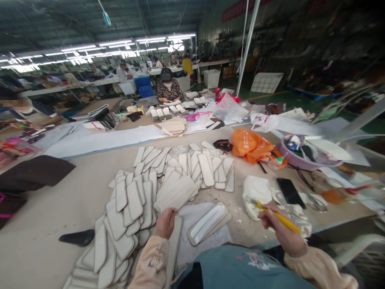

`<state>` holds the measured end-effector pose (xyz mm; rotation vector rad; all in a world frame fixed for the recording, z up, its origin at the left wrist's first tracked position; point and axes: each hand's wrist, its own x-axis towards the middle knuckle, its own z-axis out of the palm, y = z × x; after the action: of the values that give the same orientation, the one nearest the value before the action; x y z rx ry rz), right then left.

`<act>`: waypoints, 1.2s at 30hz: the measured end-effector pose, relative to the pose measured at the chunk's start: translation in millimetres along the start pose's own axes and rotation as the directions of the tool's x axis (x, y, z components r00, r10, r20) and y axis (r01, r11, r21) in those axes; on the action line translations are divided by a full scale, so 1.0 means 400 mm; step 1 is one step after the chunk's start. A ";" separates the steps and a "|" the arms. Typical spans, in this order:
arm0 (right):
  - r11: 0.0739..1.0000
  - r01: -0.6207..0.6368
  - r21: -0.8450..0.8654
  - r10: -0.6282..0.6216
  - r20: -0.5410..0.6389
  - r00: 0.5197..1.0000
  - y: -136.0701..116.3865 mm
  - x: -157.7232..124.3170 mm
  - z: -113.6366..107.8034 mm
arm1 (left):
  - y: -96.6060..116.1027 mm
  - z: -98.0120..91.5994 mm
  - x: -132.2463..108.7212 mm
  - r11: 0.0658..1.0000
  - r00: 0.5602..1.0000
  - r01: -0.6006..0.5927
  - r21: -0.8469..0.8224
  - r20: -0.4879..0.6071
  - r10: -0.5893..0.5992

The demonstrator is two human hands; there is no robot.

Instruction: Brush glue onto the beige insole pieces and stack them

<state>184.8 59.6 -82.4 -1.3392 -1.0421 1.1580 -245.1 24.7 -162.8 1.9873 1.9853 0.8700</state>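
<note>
In the head view, the left hand has its fingers closed in a narrow pinch on the near edge of a pale panel, raised in front of the heaped panels on the worktop. The right hand has its fingers wrapped around a yellow-handled tool; the tool's front end is at the white tub, though whether it touches is hard to tell. Between the hands, a panel with a glossy white smear lies partly over another, on a white sheet. A black phone lies beyond the right hand.
</note>
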 end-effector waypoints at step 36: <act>0.695 0.430 -0.575 -0.138 0.481 0.866 0.303 0.156 0.173 | 0.149 0.208 -0.184 0.441 0.491 0.868 -0.228 0.260 -0.831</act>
<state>124.5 121.4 -208.6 -1.4074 -2.0561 0.8450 -144.9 -29.0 -217.5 0.5919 2.1727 0.7005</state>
